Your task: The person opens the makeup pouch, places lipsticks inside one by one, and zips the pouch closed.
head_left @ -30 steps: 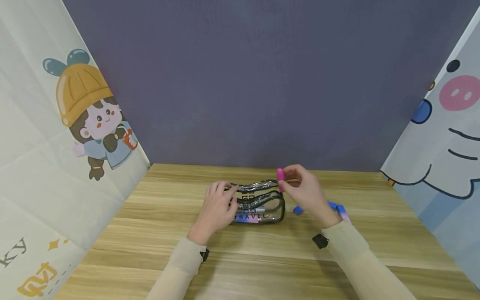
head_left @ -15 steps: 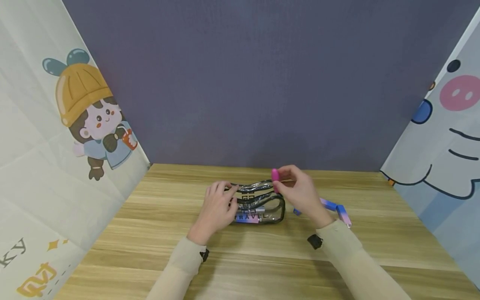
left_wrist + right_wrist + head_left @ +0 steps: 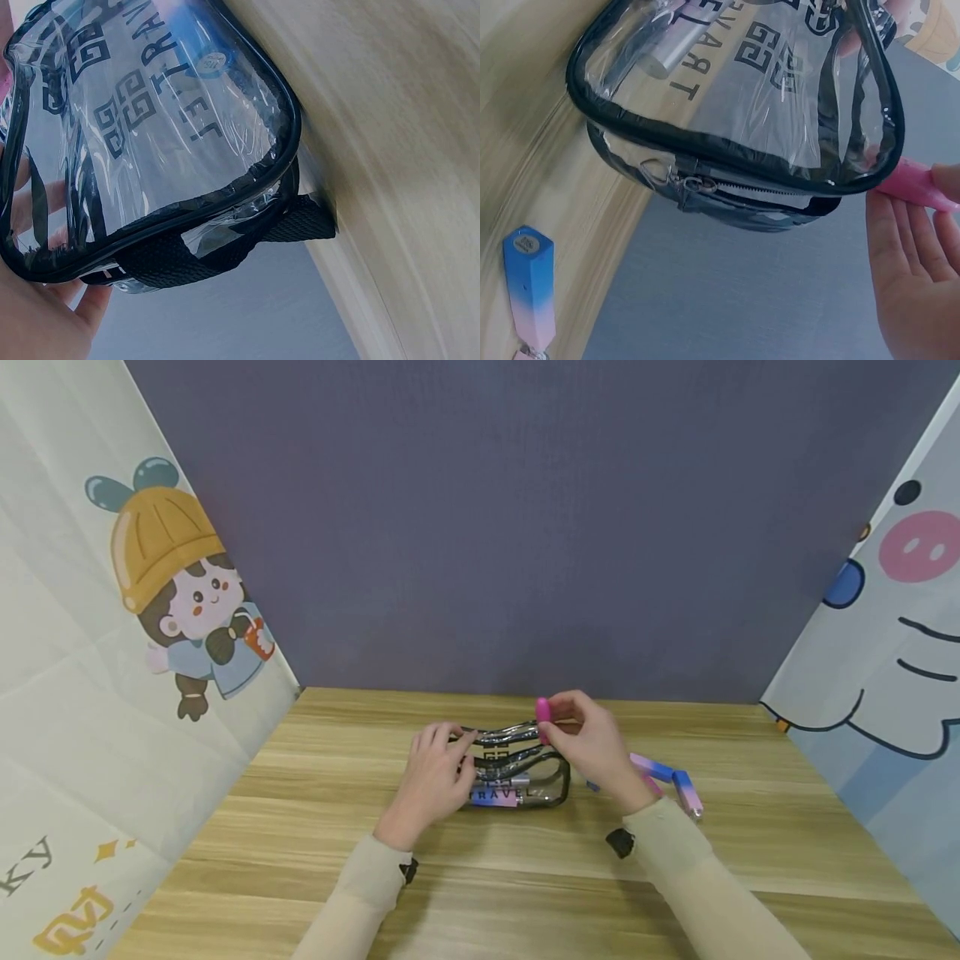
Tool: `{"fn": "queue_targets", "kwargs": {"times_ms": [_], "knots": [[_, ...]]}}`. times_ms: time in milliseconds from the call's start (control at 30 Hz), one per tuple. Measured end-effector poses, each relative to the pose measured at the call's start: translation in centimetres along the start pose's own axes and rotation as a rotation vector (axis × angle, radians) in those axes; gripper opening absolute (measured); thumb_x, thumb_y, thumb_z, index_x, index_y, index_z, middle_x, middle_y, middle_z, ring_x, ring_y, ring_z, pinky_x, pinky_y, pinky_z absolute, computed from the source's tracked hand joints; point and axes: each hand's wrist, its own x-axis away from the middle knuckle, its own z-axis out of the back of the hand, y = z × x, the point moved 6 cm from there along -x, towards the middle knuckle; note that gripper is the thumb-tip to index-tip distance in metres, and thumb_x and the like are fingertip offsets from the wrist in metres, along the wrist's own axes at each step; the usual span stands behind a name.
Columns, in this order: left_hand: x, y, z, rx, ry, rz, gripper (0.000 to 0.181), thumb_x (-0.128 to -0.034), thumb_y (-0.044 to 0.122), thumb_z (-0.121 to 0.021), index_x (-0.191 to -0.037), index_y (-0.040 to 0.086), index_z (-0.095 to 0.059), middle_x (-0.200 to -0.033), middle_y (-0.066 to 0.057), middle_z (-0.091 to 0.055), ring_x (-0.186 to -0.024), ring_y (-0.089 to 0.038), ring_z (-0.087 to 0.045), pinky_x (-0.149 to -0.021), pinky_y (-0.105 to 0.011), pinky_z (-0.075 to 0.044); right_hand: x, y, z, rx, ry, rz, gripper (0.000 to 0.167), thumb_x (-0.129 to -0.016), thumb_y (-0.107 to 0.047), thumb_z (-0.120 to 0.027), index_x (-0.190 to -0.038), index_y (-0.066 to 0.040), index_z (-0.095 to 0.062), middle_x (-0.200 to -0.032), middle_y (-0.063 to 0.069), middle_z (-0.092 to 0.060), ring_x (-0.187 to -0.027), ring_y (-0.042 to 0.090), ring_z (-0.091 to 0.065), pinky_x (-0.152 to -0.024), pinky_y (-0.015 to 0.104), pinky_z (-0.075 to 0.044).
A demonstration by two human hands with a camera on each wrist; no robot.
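A clear toiletry bag (image 3: 551, 777) with black piping and "TRAVEL" lettering stands on the table, its top gaping. My left hand (image 3: 435, 772) holds its left end; in the left wrist view some fingers (image 3: 45, 202) show through the plastic. Between the thumb and fingers of my right hand (image 3: 596, 743) is a small pink round-ended tube (image 3: 543, 718), upright over the bag's right end. Part of that tube is covered by my fingers. Inside the bag lie a silver-ended tube (image 3: 679, 49) and a blue-to-pink one (image 3: 495, 801).
Right of the bag, blue-to-pink faceted tubes (image 3: 686, 791) lie on the wooden table (image 3: 510, 893), with a pink piece (image 3: 652, 787) partly hidden by my right wrist. A zipper (image 3: 757, 191) runs along the bag's top. A dark panel (image 3: 480, 527) rises behind.
My right hand has moved left with the pink tube, from beside the bag's right end to over its opening. More of the loose tubes shows now. My left hand stays put.
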Motion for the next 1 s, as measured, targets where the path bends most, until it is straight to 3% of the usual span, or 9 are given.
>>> {"fn": "queue_targets", "kwargs": {"times_ms": [300,667,1000], "knots": [[-0.1,0.1,0.0,0.009,0.001,-0.003,0.042,-0.0975,0.022,-0.051,-0.134,0.007,-0.066,-0.126,-0.011,-0.056,-0.12,-0.031,-0.046,-0.1,-0.049,-0.039,-0.1,0.5,-0.6,-0.018,0.016,-0.023,0.031,-0.087,0.003,-0.074,-0.116,0.004,-0.061,-0.108,0.019,-0.07,-0.1,0.032,-0.068,-0.087,0.029,-0.057],[0.0,0.2,0.0,0.01,0.019,-0.019,0.041,-0.0967,0.021,-0.051,-0.132,0.007,-0.067,-0.125,-0.01,-0.056,-0.12,-0.031,-0.047,-0.099,-0.05,-0.04,0.0,0.8,-1.2,-0.03,0.012,-0.029,0.032,-0.087,0.004,-0.074,-0.117,0.004,-0.061,-0.109,0.018,-0.07,-0.101,0.032,-0.068,-0.087,0.028,-0.056],[0.1,0.1,0.1,0.025,0.015,-0.01,0.041,-0.0968,0.019,-0.052,-0.133,0.007,-0.066,-0.125,-0.01,-0.056,-0.12,-0.031,-0.046,-0.099,-0.05,-0.04,-0.1,0.9,-1.8,-0.013,0.011,-0.02,0.032,-0.087,0.002,-0.075,-0.116,0.003,-0.062,-0.108,0.017,-0.07,-0.1,0.03,-0.068,-0.088,0.036,-0.057]]}}
